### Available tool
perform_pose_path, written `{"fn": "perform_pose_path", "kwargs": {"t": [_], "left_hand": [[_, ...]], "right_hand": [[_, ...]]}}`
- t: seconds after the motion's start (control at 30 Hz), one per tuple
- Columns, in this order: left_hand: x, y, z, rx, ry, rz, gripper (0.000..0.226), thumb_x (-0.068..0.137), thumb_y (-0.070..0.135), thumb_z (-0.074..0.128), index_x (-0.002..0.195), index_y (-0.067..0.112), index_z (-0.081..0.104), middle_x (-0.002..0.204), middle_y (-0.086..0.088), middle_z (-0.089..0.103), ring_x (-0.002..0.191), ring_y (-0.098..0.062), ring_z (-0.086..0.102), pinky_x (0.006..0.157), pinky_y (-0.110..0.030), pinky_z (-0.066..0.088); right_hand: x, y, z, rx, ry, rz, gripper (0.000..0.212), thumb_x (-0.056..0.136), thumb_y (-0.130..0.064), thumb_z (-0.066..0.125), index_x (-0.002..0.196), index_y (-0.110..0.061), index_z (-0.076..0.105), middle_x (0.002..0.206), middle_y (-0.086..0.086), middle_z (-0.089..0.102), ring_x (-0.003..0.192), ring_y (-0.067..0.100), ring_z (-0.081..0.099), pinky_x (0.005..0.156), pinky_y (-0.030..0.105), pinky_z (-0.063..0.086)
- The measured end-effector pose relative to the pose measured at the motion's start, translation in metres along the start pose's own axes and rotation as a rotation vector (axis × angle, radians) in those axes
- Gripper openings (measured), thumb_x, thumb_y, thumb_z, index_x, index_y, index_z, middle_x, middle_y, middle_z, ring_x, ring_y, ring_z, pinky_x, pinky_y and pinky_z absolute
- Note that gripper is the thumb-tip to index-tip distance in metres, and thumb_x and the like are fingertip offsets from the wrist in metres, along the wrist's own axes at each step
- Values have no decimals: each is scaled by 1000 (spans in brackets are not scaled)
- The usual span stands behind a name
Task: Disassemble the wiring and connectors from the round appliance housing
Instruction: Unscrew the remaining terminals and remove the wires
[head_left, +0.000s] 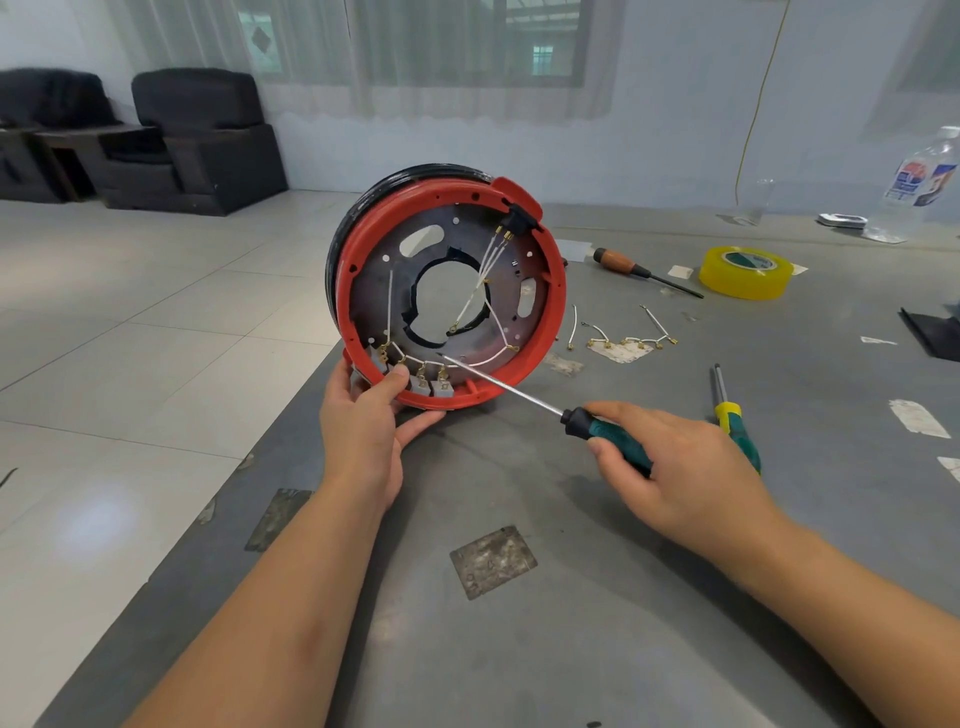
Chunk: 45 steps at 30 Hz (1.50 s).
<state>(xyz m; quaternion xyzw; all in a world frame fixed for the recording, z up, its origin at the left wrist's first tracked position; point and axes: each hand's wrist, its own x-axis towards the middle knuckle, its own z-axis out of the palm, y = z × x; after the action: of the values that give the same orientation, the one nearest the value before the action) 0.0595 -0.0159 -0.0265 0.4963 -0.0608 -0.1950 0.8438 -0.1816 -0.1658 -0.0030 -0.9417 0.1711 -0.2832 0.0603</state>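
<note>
The round housing (553, 312), red-rimmed with a dark metal plate and a central hole, stands on edge on the grey table (571, 597), its open side facing me. White wires (496, 317) with brass terminals run across the plate to grey connector blocks (431, 384) at the lower rim and a black socket (519, 215) at the top. My left hand (369, 415) grips the lower rim, thumb inside by the blocks. My right hand (675, 462) holds a green-handled screwdriver (519, 393); its tip sits at the wires near the blocks.
Removed white wires with brass terminals (623, 340) lie right of the housing. A wooden-handled screwdriver (639, 270), a yellow tape roll (745, 273), a second green-and-yellow screwdriver (730, 410) and a plastic bottle (919, 187) are on the table. The table's left edge drops to tiled floor.
</note>
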Motion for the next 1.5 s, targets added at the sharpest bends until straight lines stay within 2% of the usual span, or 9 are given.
{"fn": "perform_pose_path", "kwargs": {"t": [0.1,0.3,0.53,0.7,0.83,0.97,1.13,1.4,1.5], "left_hand": [[1,2,-1,0,1,1,53,102,2,63,148,28,55,128,0,74,105,-28,78,76,-53,66],[3,2,-3,-22,1,-2,54,102,1,64,148,28,53,129,-1,73,104,-29,78,76,-55,66],[3,1,-4,0,-28,-1,51,101,1,63,146,24,57,128,-2,74,106,-28,78,73,-50,66],[3,1,-4,3,-43,-1,48,101,0,63,143,23,61,125,1,75,106,-26,78,74,-52,66],[3,2,-4,9,-48,1,49,101,0,63,143,23,61,125,2,75,106,-25,78,74,-52,66],[2,2,-4,32,-54,10,49,101,-1,62,142,25,62,126,3,74,109,-27,76,75,-52,66],[4,3,-5,49,-50,15,45,101,0,63,140,22,63,121,4,76,105,-24,78,72,-50,66],[5,3,-6,67,-32,12,46,100,1,64,141,22,63,118,2,77,100,-25,79,73,-51,66],[5,4,-6,63,-22,13,44,100,2,65,140,21,64,119,1,78,101,-28,79,73,-51,66]], "right_hand": [[0,3,-4,40,-3,36,32,96,-42,56,123,-32,68,90,-11,74,76,13,68,64,35,59],[2,12,-4,82,-1,60,28,93,-35,67,120,-31,74,96,-12,77,83,10,68,74,31,59],[2,12,-2,144,9,60,31,94,-43,60,120,-33,75,97,-15,76,83,5,67,76,26,58],[3,15,-3,185,-18,89,36,90,-44,59,120,-34,74,96,-15,76,84,9,68,76,33,60],[4,17,-3,170,-26,90,38,89,-44,58,121,-33,74,90,-11,76,78,10,65,71,33,58],[5,18,-3,168,-60,100,40,89,-47,55,122,-34,74,93,-11,76,78,7,64,69,23,53],[4,17,-5,105,-61,62,40,92,-46,54,125,-33,72,86,-6,74,78,15,66,69,37,57],[4,15,-4,-53,-35,-63,39,102,-45,47,130,-29,70,80,-7,68,68,18,62,54,34,51],[3,14,-3,-90,9,-97,41,97,-43,50,126,-27,72,77,-6,68,65,22,63,50,32,46]]}}
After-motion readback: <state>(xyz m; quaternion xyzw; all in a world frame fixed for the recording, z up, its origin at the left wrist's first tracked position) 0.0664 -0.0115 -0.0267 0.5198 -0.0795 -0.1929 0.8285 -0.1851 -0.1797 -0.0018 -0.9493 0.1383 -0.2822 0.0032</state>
